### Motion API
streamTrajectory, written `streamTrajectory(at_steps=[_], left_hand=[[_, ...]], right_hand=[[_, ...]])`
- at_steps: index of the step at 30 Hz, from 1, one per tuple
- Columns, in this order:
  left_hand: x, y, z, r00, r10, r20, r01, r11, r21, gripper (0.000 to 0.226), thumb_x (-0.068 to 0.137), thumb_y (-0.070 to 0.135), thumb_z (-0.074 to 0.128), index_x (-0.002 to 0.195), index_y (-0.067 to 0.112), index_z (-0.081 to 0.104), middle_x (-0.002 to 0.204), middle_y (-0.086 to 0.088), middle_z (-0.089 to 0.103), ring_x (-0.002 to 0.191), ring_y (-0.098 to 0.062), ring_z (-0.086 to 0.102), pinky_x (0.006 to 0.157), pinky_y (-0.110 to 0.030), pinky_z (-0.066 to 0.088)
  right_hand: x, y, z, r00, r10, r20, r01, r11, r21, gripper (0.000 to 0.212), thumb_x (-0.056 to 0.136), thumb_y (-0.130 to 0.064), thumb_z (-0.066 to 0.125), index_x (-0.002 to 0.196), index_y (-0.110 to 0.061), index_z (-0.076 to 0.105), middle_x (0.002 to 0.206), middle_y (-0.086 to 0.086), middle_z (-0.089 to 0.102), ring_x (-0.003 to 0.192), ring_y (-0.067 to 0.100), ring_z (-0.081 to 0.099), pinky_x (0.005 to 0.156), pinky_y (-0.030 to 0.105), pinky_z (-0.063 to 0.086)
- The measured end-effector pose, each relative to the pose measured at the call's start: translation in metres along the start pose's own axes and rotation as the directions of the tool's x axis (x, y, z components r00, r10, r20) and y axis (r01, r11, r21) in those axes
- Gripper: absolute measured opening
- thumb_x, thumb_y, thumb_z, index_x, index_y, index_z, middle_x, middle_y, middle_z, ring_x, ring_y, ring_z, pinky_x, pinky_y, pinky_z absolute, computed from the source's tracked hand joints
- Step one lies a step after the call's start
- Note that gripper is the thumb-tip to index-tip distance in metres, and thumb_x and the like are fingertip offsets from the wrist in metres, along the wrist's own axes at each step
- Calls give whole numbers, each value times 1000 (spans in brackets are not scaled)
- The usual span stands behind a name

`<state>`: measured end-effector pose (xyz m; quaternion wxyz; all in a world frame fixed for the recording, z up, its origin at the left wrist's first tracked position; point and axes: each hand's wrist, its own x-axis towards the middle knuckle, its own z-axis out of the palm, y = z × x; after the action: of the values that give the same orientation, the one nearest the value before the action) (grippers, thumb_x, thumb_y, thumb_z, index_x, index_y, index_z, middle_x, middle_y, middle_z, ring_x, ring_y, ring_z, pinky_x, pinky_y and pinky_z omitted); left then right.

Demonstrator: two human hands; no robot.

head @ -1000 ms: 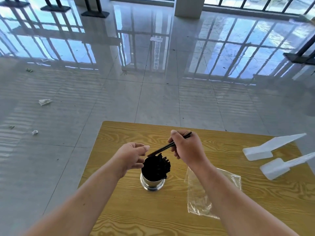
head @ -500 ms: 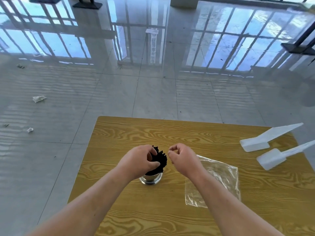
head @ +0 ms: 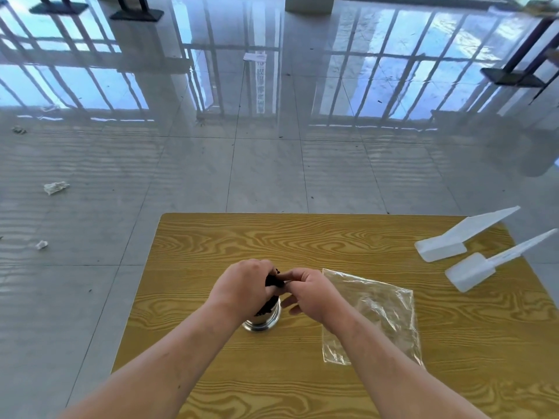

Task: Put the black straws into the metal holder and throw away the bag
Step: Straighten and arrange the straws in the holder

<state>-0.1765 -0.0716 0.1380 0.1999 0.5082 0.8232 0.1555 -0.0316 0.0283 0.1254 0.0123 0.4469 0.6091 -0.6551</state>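
Observation:
A shiny metal holder (head: 263, 321) stands on the wooden table (head: 302, 237) and a bundle of black straws (head: 271, 282) sticks up out of it. My left hand (head: 242, 287) is wrapped around the tops of the straws and hides most of them. My right hand (head: 308, 290) touches the bundle from the right with its fingertips curled against the straws. A flat, empty clear plastic bag (head: 378, 309) lies on the table just right of my right hand.
Two white plastic scoop-like pieces (head: 447, 241) (head: 478, 272) lie at the table's right edge. Crumpled paper scraps (head: 56, 187) lie on the glossy tiled floor to the left. Black stand bases are at the far back.
My right hand put its single straw into the holder. Both hands have come together over the tops of the straws, with the left hand closing around the bundle.

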Motion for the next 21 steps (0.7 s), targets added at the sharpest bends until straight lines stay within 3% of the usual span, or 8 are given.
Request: streamTrajectory(at_steps=[5, 10, 16, 21], left_hand=[[1, -2, -5, 1000, 19, 4, -19, 998, 67, 14, 93, 30, 65, 103, 25, 75, 97, 5, 74, 90, -18, 68, 79, -37, 57], [4, 0, -15, 999, 27, -18, -24, 989, 147, 13, 93, 35, 68, 102, 32, 77, 97, 8, 77, 90, -17, 69, 76, -34, 58], [6, 3, -29, 999, 35, -11, -33, 986, 163, 12, 91, 35, 69, 97, 28, 77, 97, 6, 76, 92, -18, 69, 81, -36, 58], [14, 12, -70, 997, 14, -82, -6, 995, 102, 11, 87, 39, 77, 81, 31, 74, 78, 13, 71, 75, -10, 66, 64, -27, 49]], right_hand=[[-4, 1, -5, 998, 3, -58, -4, 1000, -6, 36, 100, -2, 45, 112, -19, 74, 93, 3, 84, 70, 15, 72, 60, 29, 59], [-6, -4, -6, 995, -34, -91, 29, 998, -62, 29, 99, -5, 51, 112, -21, 72, 96, 5, 82, 60, 13, 68, 53, 30, 56], [-7, -11, -6, 990, -74, -120, 61, 992, -107, 24, 98, -9, 54, 105, -22, 73, 88, 1, 81, 56, 11, 64, 50, 26, 51], [-8, -17, -8, 977, -131, -166, 115, 988, -104, 24, 98, -8, 55, 95, -20, 75, 75, 1, 78, 58, 18, 55, 48, 27, 43]])
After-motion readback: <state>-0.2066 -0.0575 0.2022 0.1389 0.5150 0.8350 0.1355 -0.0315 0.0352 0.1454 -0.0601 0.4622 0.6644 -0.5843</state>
